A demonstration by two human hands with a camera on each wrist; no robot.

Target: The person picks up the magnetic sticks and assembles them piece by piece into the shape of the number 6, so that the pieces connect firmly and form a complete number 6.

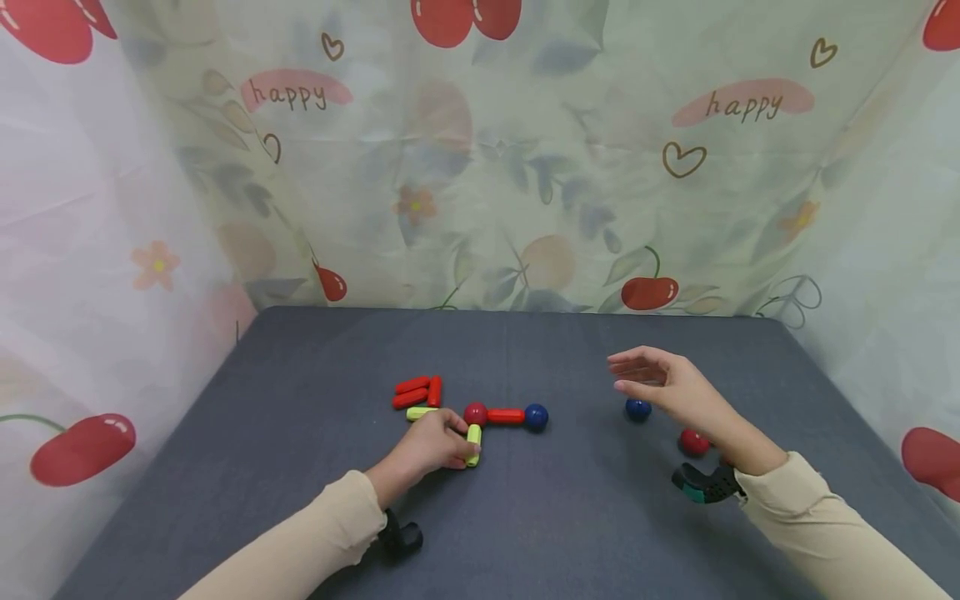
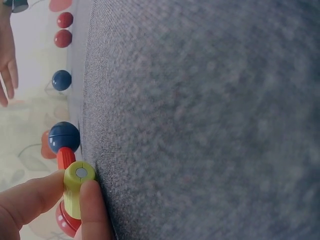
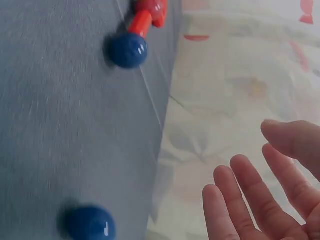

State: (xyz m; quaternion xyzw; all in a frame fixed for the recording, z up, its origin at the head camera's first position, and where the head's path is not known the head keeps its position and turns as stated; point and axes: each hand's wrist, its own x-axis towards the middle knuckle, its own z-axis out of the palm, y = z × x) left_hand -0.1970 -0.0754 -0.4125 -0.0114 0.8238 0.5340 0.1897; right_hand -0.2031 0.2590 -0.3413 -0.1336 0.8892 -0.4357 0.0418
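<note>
My left hand [image 1: 431, 442] pinches a yellow-green stick [image 1: 473, 445] between thumb and fingers, its far end against a red ball [image 1: 476, 414]. From that ball a red stick [image 1: 506, 416] runs right to a blue ball [image 1: 536, 417]. In the left wrist view the stick's [image 2: 73, 197] near end shows a grey disc, and part of the red ball [image 2: 67, 223] is behind the fingers. Empty, with fingers extended, my right hand [image 1: 667, 383] hovers above a loose blue ball [image 1: 638, 409]; the right wrist view shows the fingers [image 3: 255, 200] spread.
Several red sticks [image 1: 410, 398] and another yellow-green stick [image 1: 422, 412] lie behind my left hand. A loose red ball [image 1: 693, 442] is by my right wrist; the left wrist view shows two red balls [image 2: 63, 38] there. A patterned curtain [image 1: 510, 167] borders the dark table [image 1: 570, 517].
</note>
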